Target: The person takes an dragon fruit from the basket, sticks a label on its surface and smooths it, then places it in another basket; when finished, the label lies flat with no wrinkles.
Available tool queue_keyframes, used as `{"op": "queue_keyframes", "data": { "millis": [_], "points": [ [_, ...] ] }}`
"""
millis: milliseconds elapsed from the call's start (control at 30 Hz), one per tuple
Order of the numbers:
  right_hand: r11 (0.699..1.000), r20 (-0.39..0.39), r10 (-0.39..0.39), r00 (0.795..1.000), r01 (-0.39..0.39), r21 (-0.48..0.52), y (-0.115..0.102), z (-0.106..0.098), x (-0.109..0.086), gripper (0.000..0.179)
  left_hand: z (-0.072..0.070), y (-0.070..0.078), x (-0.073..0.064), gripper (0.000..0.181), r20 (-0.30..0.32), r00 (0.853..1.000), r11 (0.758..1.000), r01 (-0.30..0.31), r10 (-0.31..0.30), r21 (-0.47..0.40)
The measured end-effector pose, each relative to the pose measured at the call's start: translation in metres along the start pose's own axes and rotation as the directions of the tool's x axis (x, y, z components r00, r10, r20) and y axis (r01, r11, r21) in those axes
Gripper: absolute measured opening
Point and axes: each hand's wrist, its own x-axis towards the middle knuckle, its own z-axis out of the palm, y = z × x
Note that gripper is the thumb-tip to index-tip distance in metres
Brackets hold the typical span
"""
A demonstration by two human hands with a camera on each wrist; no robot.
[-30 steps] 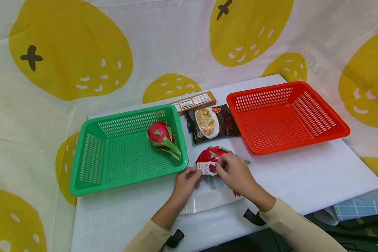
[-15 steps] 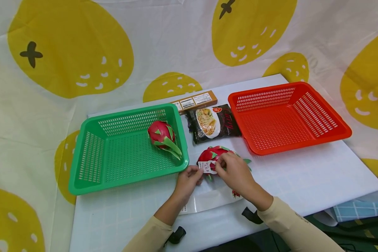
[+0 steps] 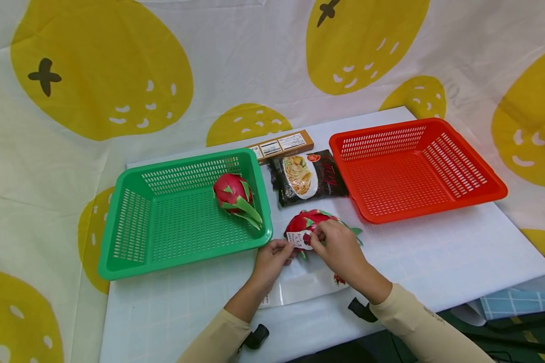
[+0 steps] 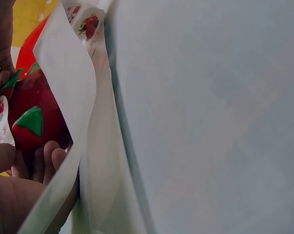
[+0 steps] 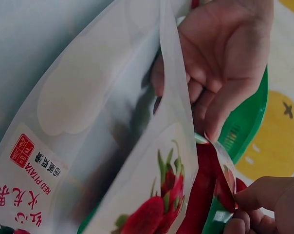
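A red dragon fruit point(image 3: 306, 219) with green scales lies on the table between my hands, in front of the black noodle bag. Across its near side a small white label point(image 3: 296, 239) with a printed fruit is stretched. My right hand point(image 3: 342, 249) pinches the label's right end between thumb and forefinger. At the other end, my left hand point(image 3: 269, 259) has its thumb tip on the label's edge, fingers curled beneath. A white label sheet point(image 5: 113, 112) printed with red pitayas curves up close in the wrist views and hides part of the fruit and left fingers.
A green basket point(image 3: 177, 264) at left contains another dragon fruit point(image 3: 231, 191). The red basket point(image 3: 436, 209) stands at right. Between them are a black noodle bag point(image 3: 309, 176) and a long brown box point(image 3: 281, 146). The table's front edge runs beneath my forearms.
The label has tilted slightly, its right end a little lower, and both hands have shifted only slightly. The baskets, bag and box stay in place.
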Motion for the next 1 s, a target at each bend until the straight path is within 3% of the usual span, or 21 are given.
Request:
{"op": "queue_keyframes", "data": {
  "millis": [200,333,433,500,667,833,1000],
  "points": [
    [0.998,0.025,0.032,0.999,-0.033,0.053,0.001,-0.001,0.001,0.010,-0.002,-0.001,0.005,0.027,0.014,1.000,0.997,0.011,-0.010,-0.070],
    [0.993,0.047,0.041,0.998,-0.046,0.113,0.003,-0.002,0.001,0.011,-0.005,0.001,0.008,0.026,0.062,0.997,0.991,0.055,-0.048,-0.124],
    [0.992,0.032,0.016,0.999,-0.020,0.127,0.005,-0.002,0.001,0.011,-0.008,0.006,0.007,0.037,0.111,0.993,0.985,0.067,-0.050,-0.159],
    [0.992,0.020,0.005,1.000,-0.008,0.128,0.006,-0.002,0.000,0.012,-0.008,0.007,0.008,0.048,0.124,0.991,0.987,0.060,-0.042,-0.149],
    [0.991,0.014,0.012,1.000,-0.014,0.134,0.007,0.000,-0.001,0.017,-0.005,0.006,0.013,0.074,0.096,0.993,0.997,0.076,-0.073,-0.027],
    [0.990,0.000,0.014,1.000,-0.014,0.143,0.009,0.001,-0.002,0.020,-0.005,0.006,0.016,0.072,0.107,0.990,0.996,0.093,-0.094,0.013],
    [0.987,0.012,0.046,0.999,-0.048,0.154,0.010,-0.002,0.000,0.013,-0.005,0.010,0.016,0.066,0.133,0.984,0.993,0.120,-0.118,-0.007]
  ]
}}
